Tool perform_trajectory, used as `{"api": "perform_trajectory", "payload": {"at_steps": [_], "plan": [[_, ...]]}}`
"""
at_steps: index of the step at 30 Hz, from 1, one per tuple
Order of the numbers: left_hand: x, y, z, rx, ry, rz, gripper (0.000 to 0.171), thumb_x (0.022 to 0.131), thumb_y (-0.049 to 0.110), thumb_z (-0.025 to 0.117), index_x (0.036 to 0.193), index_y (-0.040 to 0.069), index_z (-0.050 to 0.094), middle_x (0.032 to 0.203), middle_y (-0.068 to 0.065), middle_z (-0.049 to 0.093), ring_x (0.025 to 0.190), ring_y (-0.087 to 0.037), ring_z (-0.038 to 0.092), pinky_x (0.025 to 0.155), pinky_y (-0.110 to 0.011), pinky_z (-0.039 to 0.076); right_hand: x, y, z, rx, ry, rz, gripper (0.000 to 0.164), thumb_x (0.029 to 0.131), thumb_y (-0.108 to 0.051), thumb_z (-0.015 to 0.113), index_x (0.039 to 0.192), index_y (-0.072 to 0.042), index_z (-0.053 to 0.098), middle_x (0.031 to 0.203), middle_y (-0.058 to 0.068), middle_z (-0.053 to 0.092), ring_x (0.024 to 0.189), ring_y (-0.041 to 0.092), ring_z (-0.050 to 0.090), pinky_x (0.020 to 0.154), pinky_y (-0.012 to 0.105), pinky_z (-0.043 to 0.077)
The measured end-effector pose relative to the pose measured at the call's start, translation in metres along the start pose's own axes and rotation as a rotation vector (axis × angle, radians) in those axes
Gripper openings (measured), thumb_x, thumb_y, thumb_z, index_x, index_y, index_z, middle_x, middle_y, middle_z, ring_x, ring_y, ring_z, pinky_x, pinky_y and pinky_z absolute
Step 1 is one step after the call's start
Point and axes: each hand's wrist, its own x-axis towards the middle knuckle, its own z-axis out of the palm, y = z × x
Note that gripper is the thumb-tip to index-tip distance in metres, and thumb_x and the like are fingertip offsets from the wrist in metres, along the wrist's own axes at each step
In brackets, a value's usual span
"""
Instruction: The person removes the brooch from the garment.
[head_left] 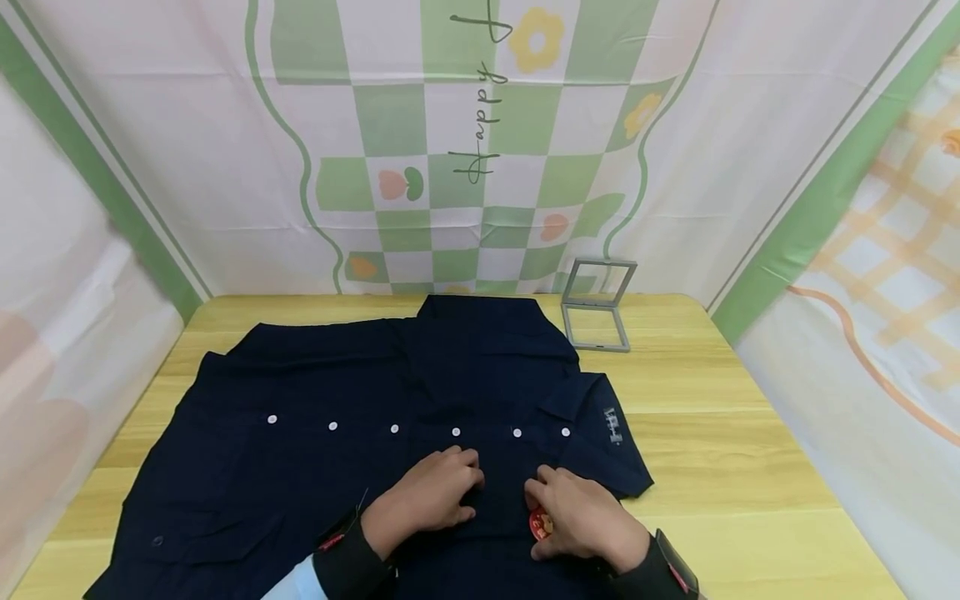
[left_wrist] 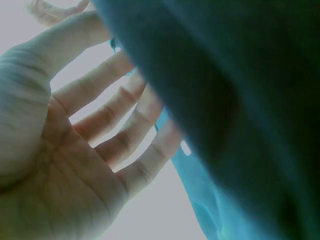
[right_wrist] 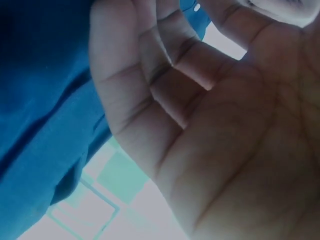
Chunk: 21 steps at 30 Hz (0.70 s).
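Note:
A dark navy short-sleeved shirt (head_left: 337, 475) lies spread on the table, its collar to the right and white buttons (head_left: 456, 432) in a row across it. My left hand (head_left: 431, 492) rests on the shirt's middle, and in the left wrist view its fingers (left_wrist: 117, 110) are spread and nearly straight against the cloth. On the right, my right hand (head_left: 581, 512) holds a round red badge (head_left: 540, 523) between fingers and thumb over the shirt. The hand covers part of the badge, and the right wrist view does not show it.
A grey square frame, hinged open (head_left: 600, 304), stands at the table's back right, close to the shirt. Bare yellow wooden tabletop (head_left: 720, 467) shows to the right. Printed cloth (head_left: 480, 125) hangs behind and along both sides.

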Motion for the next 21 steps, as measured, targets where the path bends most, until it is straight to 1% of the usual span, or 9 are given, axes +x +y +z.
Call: {"api": "perform_trajectory", "payload": {"at_steps": [4,7,9,11,14,17,19,21], "plan": [[-0.006,-0.007,-0.006,0.012,0.059,0.027,0.023,0.081,0.031,0.08,0.1,0.02,0.073,0.096,0.007,0.062,0.079,-0.004,0.056,0.076,-0.026,0.052,0.001,0.002,-0.006,0.025,0.004,0.01,0.044,0.067,-0.045,0.087,0.09,-0.023,0.057,0.084,-0.009,0.045,0.07,0.008,0.041,0.058,0.025,0.037],[-0.012,-0.018,-0.012,0.014,0.116,0.014,0.024,0.081,0.031,0.08,0.1,0.018,0.073,0.095,0.005,0.064,0.079,-0.007,0.058,0.075,-0.028,0.053,0.0,0.003,-0.011,0.033,0.013,0.014,0.044,0.066,-0.045,0.087,0.09,-0.023,0.057,0.084,-0.009,0.044,0.07,0.008,0.04,0.058,0.025,0.036],[-0.019,-0.027,-0.016,0.017,0.149,-0.013,0.024,0.081,0.031,0.081,0.099,0.017,0.073,0.095,0.004,0.064,0.079,-0.009,0.058,0.073,-0.028,0.053,0.001,0.002,-0.014,0.036,0.015,0.006,0.044,0.066,-0.045,0.087,0.089,-0.023,0.056,0.084,-0.009,0.043,0.07,0.007,0.04,0.058,0.024,0.035],[-0.026,-0.037,-0.019,0.017,0.174,-0.056,0.025,0.081,0.03,0.081,0.099,0.016,0.073,0.094,0.002,0.063,0.08,-0.011,0.059,0.072,-0.03,0.052,0.002,0.001,-0.016,0.036,0.019,-0.007,0.044,0.066,-0.044,0.087,0.089,-0.023,0.056,0.084,-0.01,0.043,0.07,0.006,0.04,0.058,0.024,0.035],[-0.038,-0.05,-0.023,0.001,0.189,-0.143,0.026,0.079,0.027,0.082,0.099,0.013,0.072,0.094,0.0,0.063,0.081,-0.015,0.06,0.071,-0.034,0.052,0.008,-0.003,-0.02,0.031,0.033,-0.041,0.043,0.067,-0.044,0.087,0.09,-0.024,0.056,0.083,-0.01,0.042,0.069,0.005,0.039,0.056,0.022,0.035],[-0.048,-0.059,-0.023,-0.007,0.193,-0.221,0.027,0.077,0.024,0.084,0.098,0.012,0.072,0.096,-0.002,0.064,0.083,-0.02,0.062,0.071,-0.037,0.053,0.015,-0.009,-0.022,0.02,0.05,-0.073,0.042,0.068,-0.044,0.086,0.091,-0.024,0.057,0.083,-0.011,0.042,0.069,0.004,0.04,0.056,0.021,0.035],[-0.052,-0.062,-0.021,-0.011,0.188,-0.246,0.028,0.077,0.023,0.084,0.098,0.011,0.072,0.098,-0.004,0.065,0.085,-0.022,0.063,0.072,-0.039,0.054,0.02,-0.012,-0.024,0.013,0.06,-0.086,0.042,0.069,-0.045,0.085,0.092,-0.025,0.058,0.084,-0.011,0.042,0.07,0.004,0.04,0.057,0.021,0.036],[-0.055,-0.064,-0.018,-0.014,0.18,-0.25,0.028,0.077,0.023,0.084,0.098,0.011,0.072,0.102,-0.006,0.066,0.088,-0.024,0.064,0.074,-0.04,0.055,0.023,-0.015,-0.024,0.004,0.071,-0.098,0.042,0.069,-0.046,0.085,0.093,-0.025,0.058,0.085,-0.011,0.043,0.071,0.004,0.041,0.058,0.021,0.036]]}}
